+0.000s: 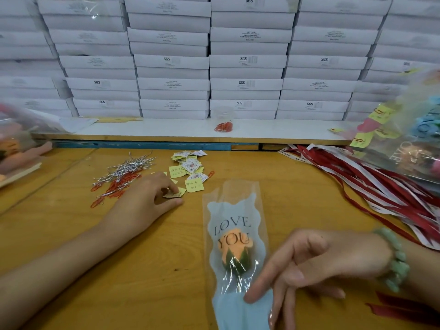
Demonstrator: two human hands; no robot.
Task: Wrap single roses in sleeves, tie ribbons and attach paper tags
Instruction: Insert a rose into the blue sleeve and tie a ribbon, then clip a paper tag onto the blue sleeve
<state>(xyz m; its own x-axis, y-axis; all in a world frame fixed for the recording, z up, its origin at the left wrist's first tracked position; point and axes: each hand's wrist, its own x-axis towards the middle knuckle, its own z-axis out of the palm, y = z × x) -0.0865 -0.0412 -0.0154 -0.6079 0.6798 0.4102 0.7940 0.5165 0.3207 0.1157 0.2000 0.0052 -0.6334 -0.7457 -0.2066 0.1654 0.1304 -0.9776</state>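
Observation:
An orange rose (234, 248) lies inside a clear and pale blue sleeve (234, 210) printed "LOVE YOU", flat on the wooden table. My right hand (309, 265), with a green bead bracelet on the wrist, presses its fingertips on the sleeve's lower part. My left hand (147, 198) reaches to the pile of paper tags (190, 170) and pinches one yellow tag (175, 194) against the table. Red and white ribbons (381, 184) lie spread at the right.
Silver twist ties (126, 169) and orange paper clips (112, 186) lie left of the tags. A small bag of clips (223, 126) sits on the raised shelf. Stacked white boxes (214, 60) fill the back. Bags of wrapped roses (414, 144) stand far right, more at far left.

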